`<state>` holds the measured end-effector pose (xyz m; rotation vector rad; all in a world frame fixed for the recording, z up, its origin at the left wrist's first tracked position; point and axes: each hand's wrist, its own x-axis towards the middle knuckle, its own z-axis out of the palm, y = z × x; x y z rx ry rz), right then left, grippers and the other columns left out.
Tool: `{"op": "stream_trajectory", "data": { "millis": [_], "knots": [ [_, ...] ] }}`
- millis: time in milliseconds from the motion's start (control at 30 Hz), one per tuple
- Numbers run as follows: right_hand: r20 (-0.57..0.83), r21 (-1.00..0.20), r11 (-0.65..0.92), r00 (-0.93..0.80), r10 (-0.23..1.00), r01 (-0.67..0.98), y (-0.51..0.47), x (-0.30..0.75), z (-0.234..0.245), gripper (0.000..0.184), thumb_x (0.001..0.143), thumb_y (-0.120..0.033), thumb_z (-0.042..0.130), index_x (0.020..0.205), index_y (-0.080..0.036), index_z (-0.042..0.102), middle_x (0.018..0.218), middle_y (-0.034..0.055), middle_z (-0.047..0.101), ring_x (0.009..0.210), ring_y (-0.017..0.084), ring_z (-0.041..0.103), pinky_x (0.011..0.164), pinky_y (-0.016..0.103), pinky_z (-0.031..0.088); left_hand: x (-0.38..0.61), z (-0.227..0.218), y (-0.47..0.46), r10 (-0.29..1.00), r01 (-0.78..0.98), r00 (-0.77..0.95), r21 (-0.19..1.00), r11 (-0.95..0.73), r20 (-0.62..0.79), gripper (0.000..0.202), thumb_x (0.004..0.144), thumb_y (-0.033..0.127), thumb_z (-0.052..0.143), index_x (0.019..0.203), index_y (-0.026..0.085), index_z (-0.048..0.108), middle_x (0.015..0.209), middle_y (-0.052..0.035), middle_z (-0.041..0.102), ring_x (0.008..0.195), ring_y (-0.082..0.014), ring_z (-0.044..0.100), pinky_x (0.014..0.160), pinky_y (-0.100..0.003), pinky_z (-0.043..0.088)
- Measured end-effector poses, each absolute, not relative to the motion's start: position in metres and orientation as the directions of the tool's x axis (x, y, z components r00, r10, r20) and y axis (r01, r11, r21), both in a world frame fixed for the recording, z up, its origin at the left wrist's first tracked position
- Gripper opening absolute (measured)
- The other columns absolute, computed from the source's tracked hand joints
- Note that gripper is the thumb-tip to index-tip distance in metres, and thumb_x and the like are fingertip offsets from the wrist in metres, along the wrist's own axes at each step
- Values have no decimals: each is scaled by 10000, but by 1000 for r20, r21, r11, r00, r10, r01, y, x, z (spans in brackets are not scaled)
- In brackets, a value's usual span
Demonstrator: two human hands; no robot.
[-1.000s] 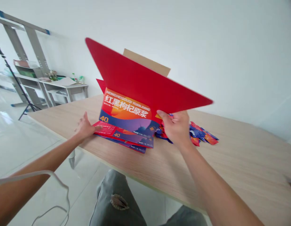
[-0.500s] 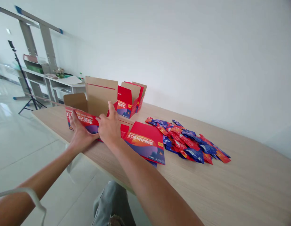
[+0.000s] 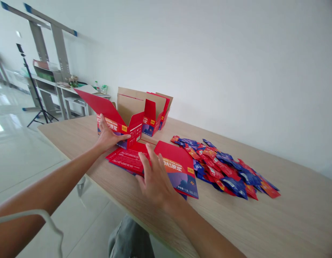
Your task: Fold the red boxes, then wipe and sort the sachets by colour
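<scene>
My left hand spans the front of a red cardboard box, fingers toward its left and thumb stretched to its right corner. The box stands upright with its top flaps raised, one red flap leaning forward to the left and a tall brown one at the back. My right hand is open, fingers spread, over flattened red boxes that lie stacked on the table. It holds nothing; whether it touches the stack I cannot tell.
Behind the box stand more red boxes with open flaps. A heap of red and blue sachets lies to the right on the wooden table. A black tripod and shelves stand at left.
My right hand has left the box and moved right over the flattened boxes. The box's front flap now stands up, leaning forward. My left hand stays on the box front.
</scene>
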<state>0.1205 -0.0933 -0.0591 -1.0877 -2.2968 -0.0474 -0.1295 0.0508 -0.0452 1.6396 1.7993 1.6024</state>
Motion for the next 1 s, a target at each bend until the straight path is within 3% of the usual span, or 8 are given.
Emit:
{"op": "stream_trajectory", "data": {
  "millis": [167, 333, 467, 633, 733, 833, 1000],
  "knots": [
    [615, -71, 568, -413, 672, 820, -139, 206, -91, 621, 1020, -213, 618, 1597, -196, 387, 1663, 291, 478, 1572, 461, 469, 1172, 848, 434, -102, -43, 85, 835, 563, -317, 798, -216, 450, 1637, 515, 564, 1027, 1716, 31, 51, 1806, -337, 36, 1716, -417, 22, 1387, -487, 97],
    [684, -51, 486, -325, 653, 872, -162, 255, -107, 615, 1029, -280, 645, 1591, -210, 405, 1562, 261, 585, 1486, 446, 573, 1186, 869, 403, -78, -38, 111, 849, 578, -305, 792, -195, 431, 1618, 623, 529, 1008, 1715, -8, -57, 1815, -320, -77, 1708, -433, -51, 1390, -530, 75],
    [709, -113, 447, -243, 662, 887, -161, 262, -114, 654, 1021, -263, 659, 1604, -191, 372, 1561, 271, 572, 1493, 439, 560, 1199, 873, 381, -66, -38, 129, 856, 589, -287, 784, -195, 429, 1644, 656, 523, 998, 1700, -38, -141, 1815, -316, -92, 1699, -454, -43, 1390, -554, 82],
    [726, -135, 466, -232, 647, 874, -156, 256, -123, 620, 1026, -238, 615, 1588, -119, 380, 1551, 280, 571, 1492, 421, 553, 1214, 847, 380, -57, -40, 156, 862, 596, -341, 796, -110, 375, 1582, 620, 452, 1023, 1736, 33, -17, 1835, -285, -22, 1715, -408, 9, 1395, -496, 121],
    [740, -181, 439, -172, 650, 880, -153, 254, -133, 584, 1034, -245, 591, 1571, -106, 407, 1561, 266, 564, 1508, 410, 533, 1240, 826, 358, -53, -41, 170, 870, 606, -371, 794, -38, 324, 1568, 631, 427, 1017, 1751, 75, -22, 1843, -267, 13, 1721, -370, 67, 1389, -476, 168],
    [740, -232, 412, -115, 663, 881, -151, 253, -140, 582, 1033, -267, 586, 1571, -126, 416, 1566, 247, 560, 1514, 405, 525, 1264, 813, 331, -49, -40, 178, 878, 615, -379, 789, 3, 292, 1565, 660, 438, 1002, 1752, 77, -60, 1840, -272, 40, 1715, -373, 125, 1378, -493, 209],
    [720, -235, 400, -118, 684, 886, -151, 254, -139, 604, 1014, -254, 597, 1571, -120, 405, 1559, 251, 557, 1507, 414, 527, 1263, 826, 319, -43, -33, 180, 889, 626, -389, 777, 62, 243, 1486, 691, 444, 987, 1751, 66, 17, 1812, -305, 160, 1680, -391, 263, 1346, -494, 299]
  ]
}}
